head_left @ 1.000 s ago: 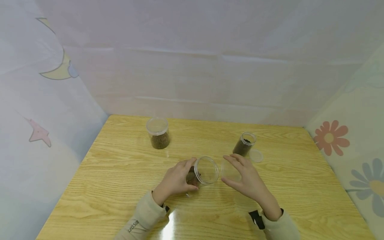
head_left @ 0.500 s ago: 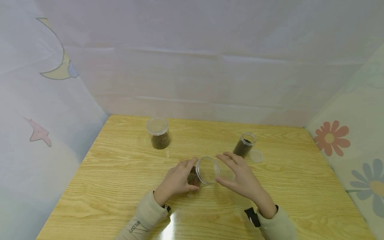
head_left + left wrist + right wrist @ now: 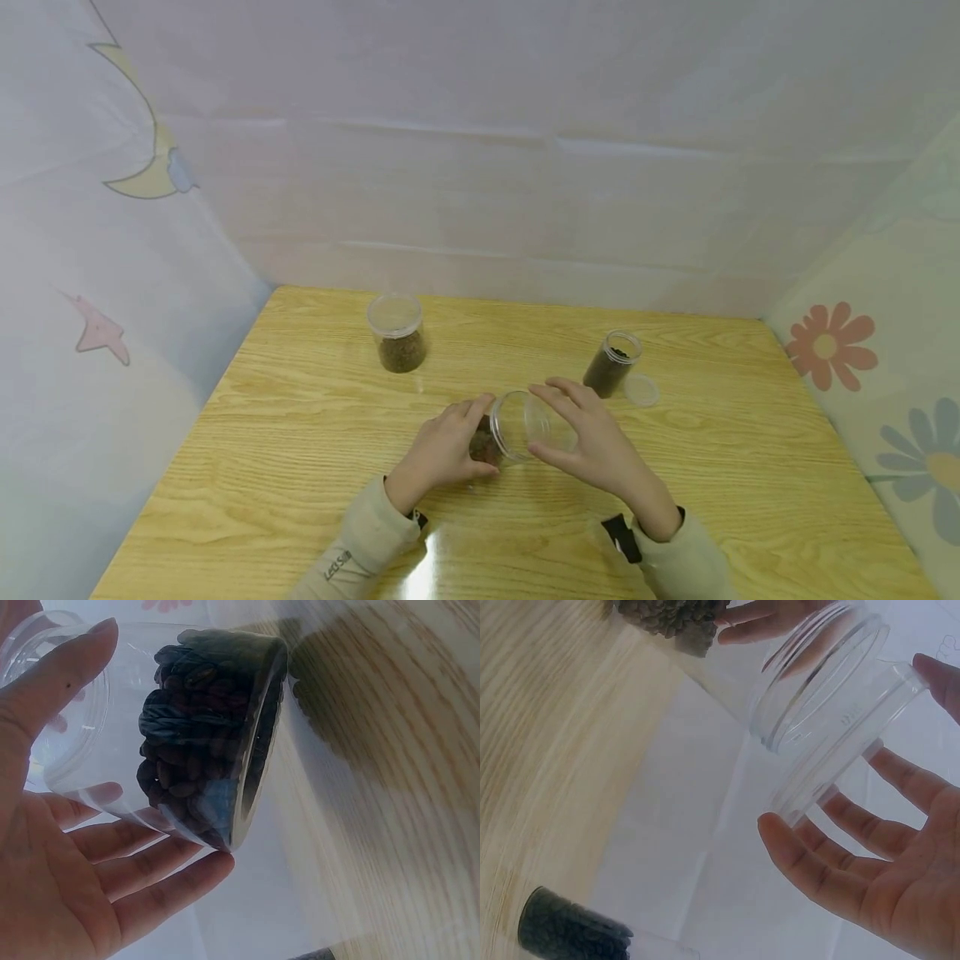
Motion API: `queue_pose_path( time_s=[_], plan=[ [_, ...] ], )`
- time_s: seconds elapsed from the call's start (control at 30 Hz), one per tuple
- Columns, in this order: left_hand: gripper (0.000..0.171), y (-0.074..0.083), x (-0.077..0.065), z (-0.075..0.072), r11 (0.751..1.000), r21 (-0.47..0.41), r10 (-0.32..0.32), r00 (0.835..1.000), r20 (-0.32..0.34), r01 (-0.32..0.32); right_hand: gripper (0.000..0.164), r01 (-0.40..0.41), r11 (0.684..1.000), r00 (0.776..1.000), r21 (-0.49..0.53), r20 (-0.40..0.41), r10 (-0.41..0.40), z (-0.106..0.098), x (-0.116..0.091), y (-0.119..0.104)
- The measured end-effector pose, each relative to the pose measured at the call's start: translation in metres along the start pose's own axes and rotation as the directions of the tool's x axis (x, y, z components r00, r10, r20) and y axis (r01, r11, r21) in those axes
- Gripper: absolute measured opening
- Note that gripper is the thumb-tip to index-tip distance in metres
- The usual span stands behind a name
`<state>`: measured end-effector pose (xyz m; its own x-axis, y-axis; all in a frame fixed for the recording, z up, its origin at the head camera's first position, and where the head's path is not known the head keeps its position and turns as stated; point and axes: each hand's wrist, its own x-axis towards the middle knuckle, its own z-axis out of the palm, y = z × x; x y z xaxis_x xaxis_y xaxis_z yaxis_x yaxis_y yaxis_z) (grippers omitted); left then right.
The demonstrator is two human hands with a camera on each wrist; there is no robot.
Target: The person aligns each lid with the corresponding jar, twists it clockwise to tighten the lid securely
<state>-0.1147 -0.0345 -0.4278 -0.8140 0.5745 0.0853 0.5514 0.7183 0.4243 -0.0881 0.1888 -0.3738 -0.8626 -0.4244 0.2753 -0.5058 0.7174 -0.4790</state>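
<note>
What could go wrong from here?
The left hand holds a clear, cylindrical, plastic-looking jar tilted, mouth unsealed: its dark contents might spill. The clear, round lid, held by its edge in the right hand, might slip. That hand could also knock the slim, clear, open jar of black grains beyond it.

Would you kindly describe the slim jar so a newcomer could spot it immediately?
On the wooden table, look beyond the right hand. There stands a slim jar of dark contents, uncapped, a pale lid lying beside it. It is narrower than the held jar and the back-left jar.
</note>
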Motion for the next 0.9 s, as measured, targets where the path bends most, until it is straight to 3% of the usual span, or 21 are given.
queue_pose_path(
  time_s=[0.33, 0.53, 0.9],
  plan=[
    [0.096, 0.001, 0.001, 0.000, 0.999, 0.037, 0.034, 0.999, -0.016, -0.033, 0.065, 0.047, 0.999, 0.999, -0.006, 0.016, -0.047, 0.006, 0.005, -0.001],
    [0.095, 0.003, 0.002, -0.001, 0.999, 0.048, 0.023, 1.000, -0.004, -0.022, 0.066, 0.059, 0.998, 0.998, 0.006, 0.028, -0.059, 0.008, 0.008, -0.003],
    [0.096, 0.005, 0.001, -0.002, 0.997, 0.072, 0.018, 1.000, 0.002, -0.018, 0.066, 0.026, 0.999, 0.997, 0.027, 0.076, -0.028, 0.013, 0.012, -0.007]
  ],
)
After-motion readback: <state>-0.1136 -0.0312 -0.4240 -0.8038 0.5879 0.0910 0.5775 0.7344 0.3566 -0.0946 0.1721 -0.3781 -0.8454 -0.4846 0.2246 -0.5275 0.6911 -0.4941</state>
